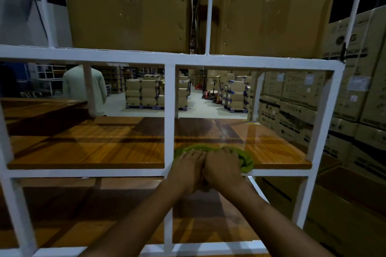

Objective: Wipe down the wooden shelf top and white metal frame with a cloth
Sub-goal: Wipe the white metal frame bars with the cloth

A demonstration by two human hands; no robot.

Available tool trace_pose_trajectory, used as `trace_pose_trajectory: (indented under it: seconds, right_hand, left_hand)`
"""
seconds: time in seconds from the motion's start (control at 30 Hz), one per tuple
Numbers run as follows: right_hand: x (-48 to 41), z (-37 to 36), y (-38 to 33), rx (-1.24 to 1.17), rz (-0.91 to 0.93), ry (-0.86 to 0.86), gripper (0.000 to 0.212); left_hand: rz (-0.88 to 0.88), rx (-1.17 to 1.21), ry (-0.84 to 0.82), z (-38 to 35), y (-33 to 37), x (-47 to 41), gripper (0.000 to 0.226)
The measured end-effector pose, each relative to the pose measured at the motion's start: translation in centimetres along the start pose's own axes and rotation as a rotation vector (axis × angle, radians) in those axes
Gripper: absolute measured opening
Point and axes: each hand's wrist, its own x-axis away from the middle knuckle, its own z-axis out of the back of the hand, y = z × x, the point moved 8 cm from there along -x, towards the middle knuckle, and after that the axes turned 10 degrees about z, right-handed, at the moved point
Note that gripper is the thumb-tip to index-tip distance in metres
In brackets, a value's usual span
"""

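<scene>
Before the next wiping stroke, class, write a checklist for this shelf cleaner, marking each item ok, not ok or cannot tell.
1. Bunched green cloth on the glossy wooden shelf board: ok.
2. Left hand and right hand both on the cloth: ok.
3. Board beyond the cloth free of objects: ok.
4. Leftward path clear: not ok, the white metal frame post stands beside the left hand.
5. Cloth clean enough: cannot tell.

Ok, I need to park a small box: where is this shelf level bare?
Left of the centre post, the wooden shelf is bare. Right of it, left hand, right hand and green cloth crowd the front edge; bare behind them. Cardboard boxes fill the top.
</scene>
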Motion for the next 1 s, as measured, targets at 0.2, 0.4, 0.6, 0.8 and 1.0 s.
trace_pose_trajectory:
  seconds: [0.2, 0.4, 0.6, 0.8, 1.0]
  right_hand:
    - [-1.3, -1.2, -0.5, 0.031, 0.051, -0.109, 0.012]
    - [0.5, -2.5, 0.6, 0.128, -0.08, -0.274, 0.022]
    - [1.4, 0.9, 1.6, 0.032, -0.06, -0.16, 0.013]
    - [1.1, -3.9, 5.4, -0.082, -0.045, -0.006, 0.017]
    - [-1.4, -4.9, 4.1, -0.136, 0.03, 0.057, 0.018]
  left_hand:
    - [0.013, -0.147, -0.102, -1.5, -1.8, -0.7, 0.058]
    - [-0.06, -0.152, -0.162, -2.0, 0.3, -3.0, 0.057]
    - [-0.225, -0.005, -0.292, -1.6, 1.7, -3.5, 0.051]
    - [-0.19, 0.207, -0.197, -1.0, -0.2, -4.2, 0.035]
    - [-0.196, -0.025, -0.049, -2.6, -0.1, -4.5, 0.044]
